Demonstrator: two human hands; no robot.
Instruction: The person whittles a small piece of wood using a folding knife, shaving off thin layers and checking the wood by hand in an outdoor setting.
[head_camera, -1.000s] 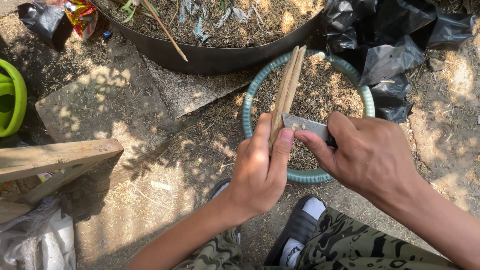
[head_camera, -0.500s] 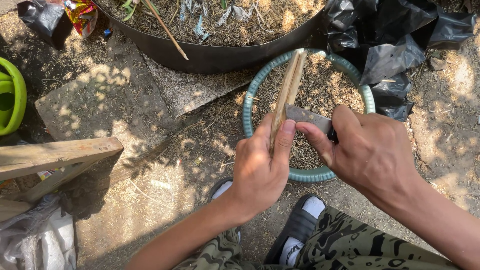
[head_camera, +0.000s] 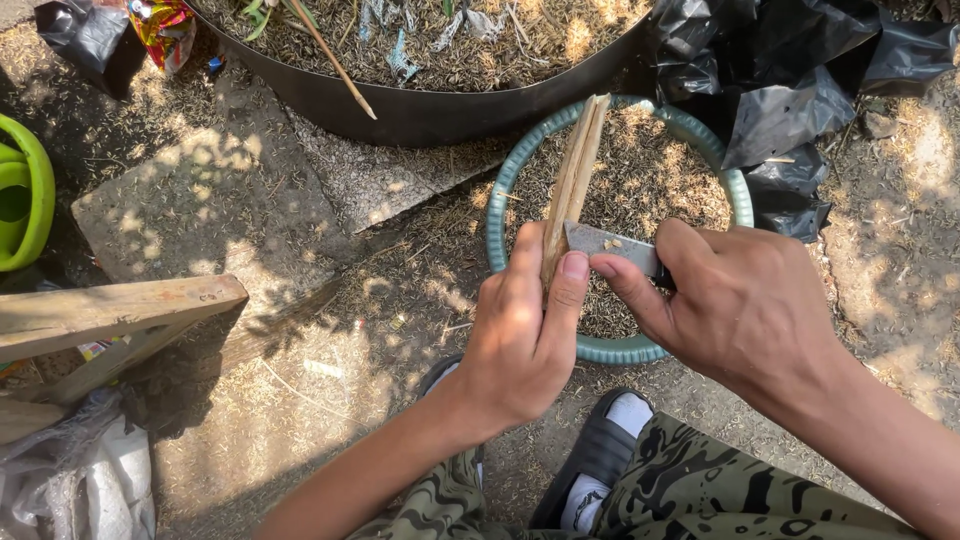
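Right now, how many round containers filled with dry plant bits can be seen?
2. A small teal tub sits under the hands. A large black tub stands just beyond it, cut off by the top edge. Others may lie outside the view.

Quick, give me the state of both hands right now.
Left hand: closed around the split wooden stick, holding it upright.
Right hand: closed on the knife, blade against the stick.
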